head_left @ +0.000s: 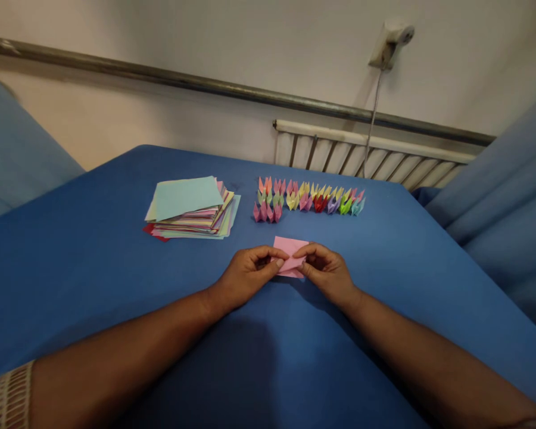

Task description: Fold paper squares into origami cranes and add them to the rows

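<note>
pink paper is pinched by the left hand and the right hand.

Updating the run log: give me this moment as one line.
left hand: pinches pink paper; right hand: pinches pink paper; stack: left of origami; origami: beyond pink paper, in rows

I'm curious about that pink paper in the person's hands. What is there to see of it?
The pink paper is a small, plain, roughly square piece that looks thin and partly folded, with layers showing near its lower edge. The left hand and right hand pinch it from either side, fingertips nearly meeting over its middle. It is nearer the person than the folded paper figures. Whether it touches the blue table is unclear.
</note>
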Demonstrator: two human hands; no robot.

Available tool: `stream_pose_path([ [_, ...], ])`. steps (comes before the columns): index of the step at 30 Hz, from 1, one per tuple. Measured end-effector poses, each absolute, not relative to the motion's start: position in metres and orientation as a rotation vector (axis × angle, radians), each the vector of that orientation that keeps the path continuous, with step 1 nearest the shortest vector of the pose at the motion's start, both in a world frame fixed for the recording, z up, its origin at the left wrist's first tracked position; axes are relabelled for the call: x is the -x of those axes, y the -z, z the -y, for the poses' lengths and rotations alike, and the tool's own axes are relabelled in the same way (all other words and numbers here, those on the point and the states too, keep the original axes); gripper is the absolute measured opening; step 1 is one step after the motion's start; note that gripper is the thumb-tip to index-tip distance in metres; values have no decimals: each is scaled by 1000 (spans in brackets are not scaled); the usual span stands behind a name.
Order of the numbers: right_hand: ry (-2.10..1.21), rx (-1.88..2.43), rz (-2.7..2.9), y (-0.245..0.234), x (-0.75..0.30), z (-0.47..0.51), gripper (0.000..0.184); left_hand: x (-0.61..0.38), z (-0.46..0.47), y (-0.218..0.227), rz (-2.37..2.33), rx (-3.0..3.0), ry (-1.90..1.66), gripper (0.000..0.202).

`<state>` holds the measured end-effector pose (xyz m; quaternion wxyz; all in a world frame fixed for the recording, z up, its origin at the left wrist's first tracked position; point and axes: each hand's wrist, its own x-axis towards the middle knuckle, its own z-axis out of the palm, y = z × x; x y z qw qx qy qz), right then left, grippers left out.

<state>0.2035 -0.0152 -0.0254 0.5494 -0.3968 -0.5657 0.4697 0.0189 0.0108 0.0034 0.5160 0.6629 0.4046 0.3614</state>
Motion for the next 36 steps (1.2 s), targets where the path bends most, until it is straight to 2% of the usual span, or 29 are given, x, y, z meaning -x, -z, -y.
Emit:
stream_pose_path([
  [3,-987,927,1498,25,-207,14,16,-19,-10,-4,-937,-1578,-856,20],
  [6,-863,914,1689,23,-210,15,22,-18,-11,-4,-915,-1577,-866,18],
  [9,-792,965,1742,22,-210,15,17,-17,-11,-3,-880,-1584,-835,19],
  [14,-857,998,1620,23,-211,13,4,-17,-10,-3,-861,-1648,-766,27],
  [25,-992,1089,1287,25,-201,14,18,-19,-9,2,-949,-1719,-806,16],
  [33,-954,1090,1258,27,-201,14,19,-21,-6,2,-905,-1694,-807,26],
  [36,-964,1071,1242,25,-199,15,19,-20,-6,3,-931,-1728,-798,22],
])
